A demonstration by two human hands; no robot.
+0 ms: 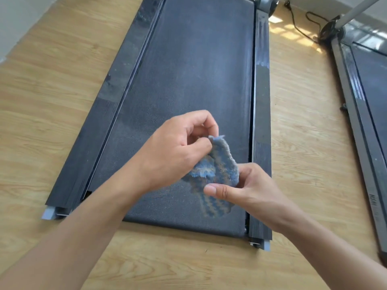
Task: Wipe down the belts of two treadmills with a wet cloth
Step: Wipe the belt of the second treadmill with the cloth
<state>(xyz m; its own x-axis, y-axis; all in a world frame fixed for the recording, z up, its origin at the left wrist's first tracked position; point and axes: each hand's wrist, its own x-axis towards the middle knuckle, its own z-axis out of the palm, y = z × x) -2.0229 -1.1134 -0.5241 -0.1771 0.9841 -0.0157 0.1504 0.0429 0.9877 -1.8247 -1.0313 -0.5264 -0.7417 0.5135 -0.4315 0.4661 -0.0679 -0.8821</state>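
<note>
Where the side rail [365,153] of the second treadmill [349,80] runs down the right edge of the view, pale lettering [374,203] is printed lengthwise along it, but it is too blurred and too steeply angled to read. Both hands are close together above the near end of the belt [199,70] of the first treadmill [98,130], and both hold the cloth [222,170]. It is a blue-grey, fuzzy, striped piece that hangs between them over the belt; whether its lower end touches the belt cannot be told. The left hand [178,149] pinches the cloth's upper corner between thumb and forefinger, its other fingers curled. The right hand [253,189] grips the cloth's right edge lower down, thumb laid across the front and fingers curled behind, where the cloth hides their tips. The second treadmill is cut off by the frame, so only a strip of its own belt [374,80] shows. The head of the first treadmill is cropped at the top. A black cord [297,24] trails over the wooden floor [41,105] between the two machines, and a white post [360,9] rises out of view at the top right.
</note>
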